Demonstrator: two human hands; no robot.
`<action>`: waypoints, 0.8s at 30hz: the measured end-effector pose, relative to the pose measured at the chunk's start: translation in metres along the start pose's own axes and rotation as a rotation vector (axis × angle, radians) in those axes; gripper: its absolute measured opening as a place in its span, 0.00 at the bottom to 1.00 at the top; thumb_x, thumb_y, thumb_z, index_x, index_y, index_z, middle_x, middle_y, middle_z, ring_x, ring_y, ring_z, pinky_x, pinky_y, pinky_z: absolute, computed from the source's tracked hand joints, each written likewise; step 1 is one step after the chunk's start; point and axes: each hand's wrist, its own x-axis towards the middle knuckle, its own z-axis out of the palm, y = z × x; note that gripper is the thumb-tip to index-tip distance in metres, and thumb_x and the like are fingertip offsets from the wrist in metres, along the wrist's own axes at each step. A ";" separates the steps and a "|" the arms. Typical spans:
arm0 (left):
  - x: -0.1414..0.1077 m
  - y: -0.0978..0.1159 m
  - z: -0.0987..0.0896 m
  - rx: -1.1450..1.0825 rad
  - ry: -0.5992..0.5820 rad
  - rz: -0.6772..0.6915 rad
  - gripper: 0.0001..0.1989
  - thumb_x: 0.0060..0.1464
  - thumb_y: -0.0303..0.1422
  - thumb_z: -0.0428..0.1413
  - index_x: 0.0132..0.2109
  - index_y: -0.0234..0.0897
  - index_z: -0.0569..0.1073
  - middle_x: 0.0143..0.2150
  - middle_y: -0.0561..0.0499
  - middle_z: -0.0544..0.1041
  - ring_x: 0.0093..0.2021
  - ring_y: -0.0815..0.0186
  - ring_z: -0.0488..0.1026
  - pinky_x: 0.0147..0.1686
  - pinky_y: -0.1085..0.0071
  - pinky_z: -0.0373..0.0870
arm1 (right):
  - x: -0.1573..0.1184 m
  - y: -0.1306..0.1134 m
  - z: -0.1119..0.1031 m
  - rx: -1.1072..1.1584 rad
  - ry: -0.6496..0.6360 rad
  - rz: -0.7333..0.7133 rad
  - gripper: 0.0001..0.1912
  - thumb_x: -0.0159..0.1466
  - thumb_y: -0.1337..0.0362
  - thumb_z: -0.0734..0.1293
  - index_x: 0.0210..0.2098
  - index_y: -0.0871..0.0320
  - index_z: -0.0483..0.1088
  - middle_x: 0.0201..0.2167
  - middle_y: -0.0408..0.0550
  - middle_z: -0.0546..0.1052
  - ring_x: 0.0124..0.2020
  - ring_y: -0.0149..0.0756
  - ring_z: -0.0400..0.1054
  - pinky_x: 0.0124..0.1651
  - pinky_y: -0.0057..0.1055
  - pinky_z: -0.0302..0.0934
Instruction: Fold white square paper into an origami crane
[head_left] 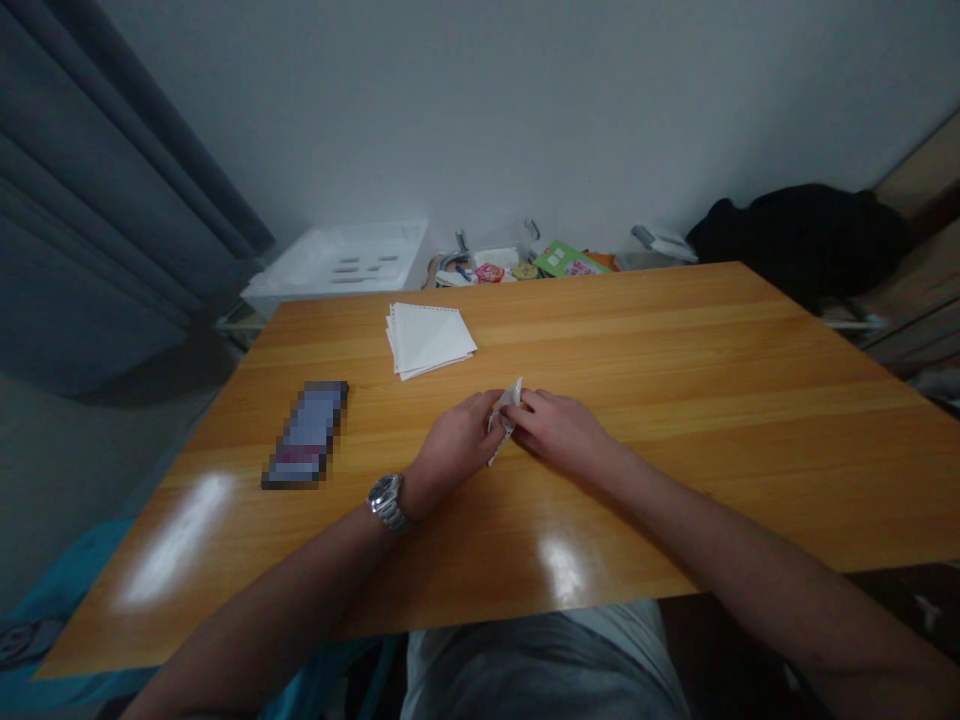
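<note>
Landmark: the paper stack (429, 335), several white sheets fanned slightly out of line, lying flat on the wooden table (690, 370). Folded white paper (513, 397) located to the right of the stack and nearer the wearer, held tilted between both hands, one corner pointing up and away. Left hand (466, 430), nearer side of the stack and slightly right: thumb and fingers clamped on the paper's left side. Right hand (564, 428), farther right of the stack: fingertips pressed together on the paper's right side, partly overlapping it. Exact fold cannot be made out; fingers cover much of it. Metal wristwatch (387, 499) on the left wrist, nearer the wearer than the stack. Phone (307, 435), screen pixelated, left of the stack and nearer the wearer. White tray (322, 255) beyond the stack to the left; green booklet (562, 260) beyond it to the right.
</note>
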 end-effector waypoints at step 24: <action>0.003 -0.010 -0.001 -0.182 -0.010 -0.003 0.12 0.64 0.27 0.49 0.50 0.36 0.75 0.46 0.46 0.79 0.46 0.61 0.75 0.48 0.66 0.70 | -0.002 0.016 0.008 0.046 0.098 -0.125 0.08 0.69 0.66 0.66 0.46 0.58 0.74 0.45 0.54 0.77 0.43 0.40 0.70 0.42 0.32 0.62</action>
